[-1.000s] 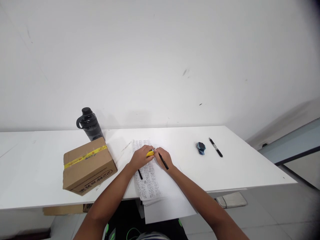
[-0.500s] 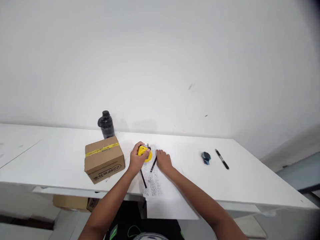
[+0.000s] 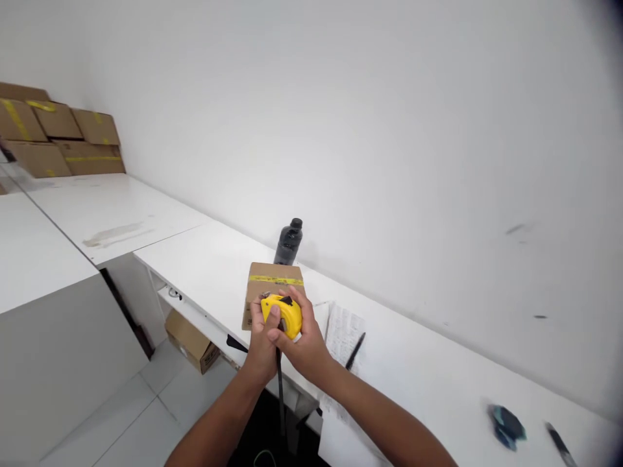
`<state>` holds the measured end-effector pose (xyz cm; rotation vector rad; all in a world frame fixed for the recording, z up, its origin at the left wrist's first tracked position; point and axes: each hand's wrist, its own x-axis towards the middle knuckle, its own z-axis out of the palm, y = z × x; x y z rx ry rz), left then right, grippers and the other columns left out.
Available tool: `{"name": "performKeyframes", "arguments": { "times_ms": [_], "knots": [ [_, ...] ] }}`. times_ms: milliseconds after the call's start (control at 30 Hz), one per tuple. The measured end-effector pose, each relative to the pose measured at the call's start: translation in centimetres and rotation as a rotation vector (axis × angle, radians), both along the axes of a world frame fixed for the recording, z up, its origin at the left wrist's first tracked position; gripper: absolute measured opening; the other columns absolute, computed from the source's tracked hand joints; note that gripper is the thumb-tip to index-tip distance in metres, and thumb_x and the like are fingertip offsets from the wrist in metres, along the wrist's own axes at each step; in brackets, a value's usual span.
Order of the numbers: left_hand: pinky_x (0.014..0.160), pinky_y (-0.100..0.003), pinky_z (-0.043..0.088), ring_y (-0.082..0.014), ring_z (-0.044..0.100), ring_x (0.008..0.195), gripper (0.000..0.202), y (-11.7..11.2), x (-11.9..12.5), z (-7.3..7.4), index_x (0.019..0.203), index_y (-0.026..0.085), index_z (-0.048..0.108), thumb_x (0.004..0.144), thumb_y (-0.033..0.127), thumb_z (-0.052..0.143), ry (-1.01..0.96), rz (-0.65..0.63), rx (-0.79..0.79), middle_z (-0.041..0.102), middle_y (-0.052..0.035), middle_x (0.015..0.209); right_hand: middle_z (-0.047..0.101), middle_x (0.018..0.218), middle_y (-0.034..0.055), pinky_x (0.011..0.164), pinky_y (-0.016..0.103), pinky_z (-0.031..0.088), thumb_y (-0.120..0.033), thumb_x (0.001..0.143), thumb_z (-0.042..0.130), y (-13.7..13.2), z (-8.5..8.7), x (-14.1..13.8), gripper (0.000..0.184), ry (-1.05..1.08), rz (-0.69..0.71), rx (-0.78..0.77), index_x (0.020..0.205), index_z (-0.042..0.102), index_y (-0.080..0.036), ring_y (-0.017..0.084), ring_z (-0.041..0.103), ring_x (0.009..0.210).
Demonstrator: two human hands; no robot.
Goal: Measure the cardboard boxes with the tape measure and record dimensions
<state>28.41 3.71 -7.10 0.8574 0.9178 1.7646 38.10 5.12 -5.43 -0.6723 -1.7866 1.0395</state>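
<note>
Both my hands hold a yellow tape measure (image 3: 283,314) lifted off the white table (image 3: 428,370), in front of a small cardboard box (image 3: 272,280). My left hand (image 3: 261,345) grips it from below with the thumb on its side. My right hand (image 3: 304,345) wraps round its right side. A black strap hangs down from the tape measure between my wrists. A printed sheet of paper (image 3: 344,331) lies on the table just right of my hands, with a black pen (image 3: 355,351) on it.
A black bottle (image 3: 289,242) stands behind the box by the white wall. A blue object (image 3: 506,426) and a second black pen (image 3: 559,443) lie far right. More white tables extend left, with stacked cardboard boxes (image 3: 53,139) at the far end and one box (image 3: 191,340) on the floor.
My left hand lifted the tape measure off the paper and my right hand left the pen and joined it. The view swung to the left, showing the other tables and stacked boxes.
</note>
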Motion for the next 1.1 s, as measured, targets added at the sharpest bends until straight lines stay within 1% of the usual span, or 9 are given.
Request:
{"name": "performKeyframes", "arguments": {
  "times_ms": [133,233,300,367,500,633,800,933,1100],
  "knots": [
    [0.098,-0.037,0.047,-0.0227,0.052,0.123,0.055,-0.1,-2.9,-0.5,0.137,0.027,0.037,0.093,0.060,0.034,0.309,0.211,0.023,0.051,-0.0120,0.132,0.054,0.131,0.0132,0.096,0.044,0.052,-0.044,0.082,0.069,3.0,-0.1,-2.3,0.090,-0.034,-0.027,-0.044,0.150,0.013,-0.027,0.026,0.060,0.115],
    [0.112,-0.047,0.033,-0.0295,0.031,0.139,0.048,0.3,-6.2,-0.6,0.129,0.027,0.053,0.089,0.054,0.049,0.628,0.454,0.002,0.040,-0.0102,0.143,0.061,0.117,0.0101,0.086,0.040,0.055,-0.042,0.076,0.074,6.8,1.9,-2.6,0.084,-0.146,-0.010,0.031,0.143,0.025,-0.026,0.023,0.065,0.098],
    [0.113,-0.053,0.027,-0.0315,0.028,0.139,0.044,1.2,-7.9,-1.1,0.125,0.028,0.056,0.088,0.051,0.052,0.684,0.542,-0.046,0.044,-0.0100,0.139,0.062,0.112,0.0071,0.082,0.038,0.054,-0.040,0.073,0.075,9.3,3.7,-2.6,0.072,-0.292,0.069,0.079,0.133,0.037,-0.025,0.022,0.064,0.094],
    [0.110,-0.055,0.030,-0.0330,0.033,0.135,0.052,2.6,-8.8,-1.9,0.130,0.027,0.050,0.085,0.051,0.057,0.622,0.495,-0.144,0.048,-0.0125,0.135,0.063,0.110,0.0050,0.080,0.037,0.053,-0.037,0.074,0.073,11.3,5.5,-2.9,0.060,-0.496,0.163,0.145,0.125,0.046,-0.025,0.022,0.063,0.093],
    [0.098,-0.045,0.045,-0.0300,0.047,0.128,0.077,5.4,-8.2,-3.8,0.142,0.025,0.026,0.080,0.047,0.065,0.388,0.172,-0.247,0.042,-0.0180,0.143,0.063,0.119,0.0062,0.084,0.037,0.048,-0.029,0.079,0.066,13.4,7.6,-4.2,0.047,-0.763,0.299,0.362,0.125,0.054,-0.026,0.023,0.061,0.099],
    [0.091,-0.036,0.050,-0.0233,0.056,0.119,0.067,6.2,-7.4,-4.4,0.141,0.027,0.025,0.085,0.038,0.060,0.234,0.110,-0.146,0.046,-0.0151,0.141,0.063,0.123,0.0066,0.087,0.036,0.047,-0.027,0.081,0.062,14.1,7.7,-5.4,0.051,-0.818,0.354,0.402,0.131,0.051,-0.025,0.023,0.061,0.101],
    [0.086,-0.034,0.051,-0.0213,0.063,0.105,0.065,5.7,-7.9,-3.5,0.144,0.027,0.032,0.085,0.038,0.058,0.280,0.044,-0.095,0.057,-0.0104,0.133,0.065,0.118,0.0068,0.087,0.035,0.047,-0.027,0.083,0.061,14.3,7.1,-5.2,0.052,-0.838,0.309,0.390,0.133,0.049,-0.023,0.023,0.062,0.099],
    [0.094,-0.034,0.048,-0.0233,0.060,0.113,0.057,5.9,-8.7,-3.1,0.137,0.022,0.050,0.083,0.037,0.057,0.351,0.034,-0.088,0.058,-0.0072,0.136,0.065,0.116,0.0069,0.083,0.034,0.048,-0.025,0.082,0.061,13.4,7.4,-2.6,0.048,-0.885,0.224,0.399,0.130,0.052,-0.025,0.023,0.062,0.099],
    [0.097,-0.035,0.044,-0.0263,0.057,0.114,0.054,6.4,-9.4,-2.7,0.127,0.019,0.063,0.077,0.038,0.063,0.352,0.001,-0.129,0.062,-0.0057,0.131,0.063,0.122,0.0068,0.087,0.036,0.047,-0.028,0.083,0.060,10.3,7.8,4.2,0.052,-0.971,0.088,0.312,0.133,0.048,-0.028,0.025,0.060,0.105]
  ]
}}
